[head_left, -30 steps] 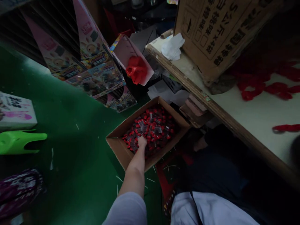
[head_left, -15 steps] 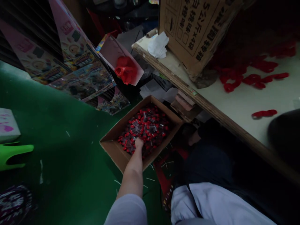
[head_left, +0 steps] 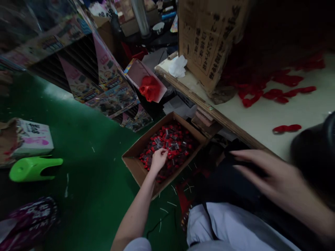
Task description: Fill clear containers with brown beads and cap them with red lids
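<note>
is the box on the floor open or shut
Open: the cardboard box is uncovered, and the left hand reaches into its red-capped pieces.

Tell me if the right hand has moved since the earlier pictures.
Yes: the right hand has come in from the right and now lies below the wooden table edge, fingers pointing left.

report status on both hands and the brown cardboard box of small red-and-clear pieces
Left hand in open brown cardboard box, touching small red-and-clear pieces. Right hand open, above dark clothing. White slivers on green floor by box.
</note>
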{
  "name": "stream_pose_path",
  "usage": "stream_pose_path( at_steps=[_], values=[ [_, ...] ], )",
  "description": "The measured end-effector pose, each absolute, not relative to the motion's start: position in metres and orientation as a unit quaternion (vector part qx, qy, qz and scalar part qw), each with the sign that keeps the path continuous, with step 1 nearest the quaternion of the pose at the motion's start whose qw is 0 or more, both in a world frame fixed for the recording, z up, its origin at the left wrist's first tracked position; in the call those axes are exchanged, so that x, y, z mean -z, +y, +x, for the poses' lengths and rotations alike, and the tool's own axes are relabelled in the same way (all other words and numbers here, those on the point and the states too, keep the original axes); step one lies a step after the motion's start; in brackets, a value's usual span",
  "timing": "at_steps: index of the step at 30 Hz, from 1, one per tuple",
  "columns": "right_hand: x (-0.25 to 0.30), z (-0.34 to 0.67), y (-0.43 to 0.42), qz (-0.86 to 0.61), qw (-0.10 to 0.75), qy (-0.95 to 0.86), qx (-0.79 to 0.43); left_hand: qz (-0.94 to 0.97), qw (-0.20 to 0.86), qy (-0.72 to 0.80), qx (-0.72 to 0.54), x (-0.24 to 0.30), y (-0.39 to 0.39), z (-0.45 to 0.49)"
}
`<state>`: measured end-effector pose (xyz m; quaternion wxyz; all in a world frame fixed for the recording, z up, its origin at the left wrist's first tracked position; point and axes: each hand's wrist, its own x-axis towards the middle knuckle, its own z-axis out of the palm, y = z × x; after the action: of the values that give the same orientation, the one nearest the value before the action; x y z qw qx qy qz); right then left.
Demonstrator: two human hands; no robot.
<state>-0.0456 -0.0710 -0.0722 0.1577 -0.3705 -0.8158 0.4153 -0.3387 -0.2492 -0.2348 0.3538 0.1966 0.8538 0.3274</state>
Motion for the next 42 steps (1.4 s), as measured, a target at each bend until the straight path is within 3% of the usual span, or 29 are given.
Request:
stream_pose_path(
  at_steps=[3, 7, 15, 19, 25, 35, 42],
  values=[
    [0.104, -0.085, -0.075, -0.230, 0.107, -0.851, -0.461, 0.233, 0.433, 0.773, -0.401, 0.171, -0.224, -0.313],
    [0.121, -0.089, -0.075, -0.228, 0.145, -0.820, -0.505, 0.233, 0.559, 0.614, -0.506, 0.103, -0.195, -0.272],
    [0.067, -0.039, -0.078, -0.234, 0.166, -0.775, -0.563, 0.102, 0.575, 0.464, -0.666, 0.071, -0.140, -0.209],
    [0.061, -0.025, -0.084, -0.218, 0.154, -0.820, -0.506, 0.128, 0.635, 0.429, -0.630, 0.060, -0.119, -0.182],
    [0.060, -0.009, -0.092, -0.205, 0.144, -0.860, -0.443, 0.210, 0.651, 0.517, -0.515, 0.054, -0.119, -0.158],
    [0.064, -0.001, -0.111, -0.172, 0.125, -0.898, -0.384, 0.117, 0.776, 0.461, -0.415, 0.060, -0.140, -0.147],
    [0.056, -0.001, -0.125, -0.163, 0.137, -0.929, -0.301, 0.077, 0.780, 0.477, -0.398, 0.053, -0.149, -0.148]
  ],
)
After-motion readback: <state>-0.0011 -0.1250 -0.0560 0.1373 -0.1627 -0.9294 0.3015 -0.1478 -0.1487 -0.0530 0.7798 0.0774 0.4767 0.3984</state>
